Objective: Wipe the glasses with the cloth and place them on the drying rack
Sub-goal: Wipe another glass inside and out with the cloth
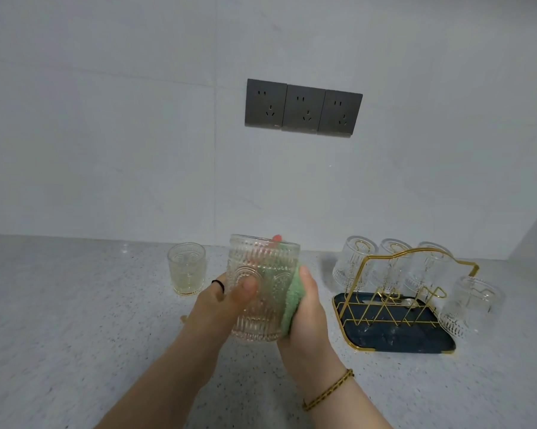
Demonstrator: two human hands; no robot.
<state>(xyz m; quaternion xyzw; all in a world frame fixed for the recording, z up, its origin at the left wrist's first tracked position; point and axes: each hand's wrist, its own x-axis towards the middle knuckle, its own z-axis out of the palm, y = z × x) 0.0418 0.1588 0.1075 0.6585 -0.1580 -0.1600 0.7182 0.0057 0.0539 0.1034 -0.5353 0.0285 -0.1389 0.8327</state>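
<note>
I hold a clear embossed glass [262, 267] upright above the counter. My left hand [227, 301] grips its left side, thumb across the front. My right hand [307, 311] presses a green cloth [292, 305] against the glass's right side; a bit of red cloth edge shows behind the rim. A second embossed glass [186, 267] stands upright on the counter to the left. The gold wire drying rack [400, 301] on a dark tray [415, 342] stands to the right, with several glasses [355, 261] hung upside down on its prongs.
The speckled grey counter [75, 320] runs left and toward me. A white tiled wall behind it carries three dark sockets [302, 108]. A side wall closes the far right corner.
</note>
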